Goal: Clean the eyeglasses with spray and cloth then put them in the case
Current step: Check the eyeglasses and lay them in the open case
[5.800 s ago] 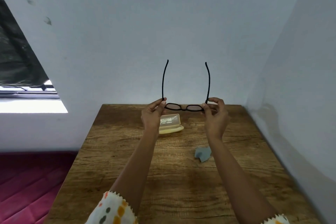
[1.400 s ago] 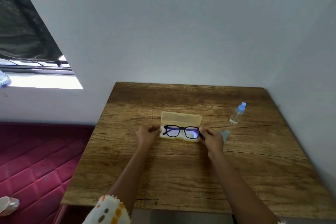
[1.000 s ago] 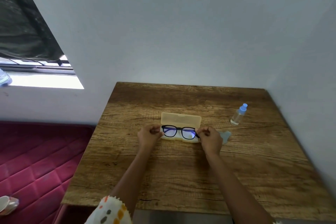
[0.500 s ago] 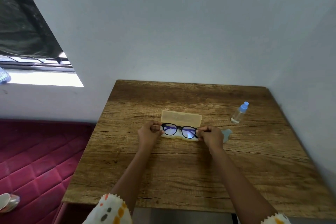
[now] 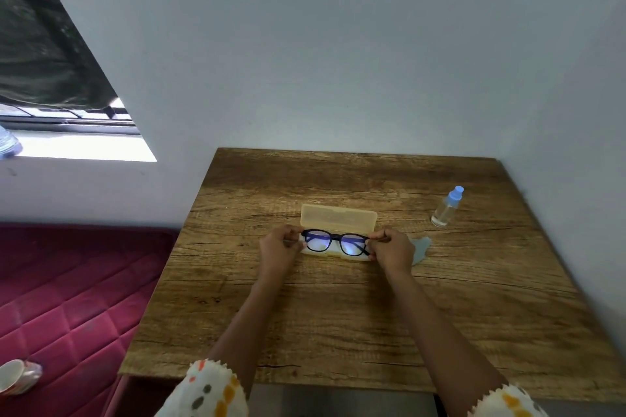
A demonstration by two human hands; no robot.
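Wood-grain table (image 5: 338, 315) seen from your head camera, set into a corner of pale walls. No brand, label or writing could be read on any item; the translucent yellow case (image 5: 338, 218) showed only faint, illegible marks on its raised lid. Your left hand (image 5: 279, 250) and right hand (image 5: 393, 250) were stretched forward at about equal reach, forearms converging toward the middle of the table, patterned white sleeves (image 5: 206, 393) at the lower edge. Each hand pinched one end of the black-framed eyeglasses (image 5: 333, 242): left fingers closed on the left hinge end, right fingers closed on the right hinge end. The eyeglasses sat level, lenses facing you with a bluish glare, over the open lower tray of the case; whether they touched the tray could not be told. The lid stood upright just behind them. A grey-blue cloth (image 5: 420, 247) lay crumpled on the table just beside your right hand, partly hidden by it. A clear spray bottle (image 5: 447, 208) with a blue cap stood upright near the table's right edge, apart from the case. A red quilted surface (image 5: 67, 298) lay to the left of the table
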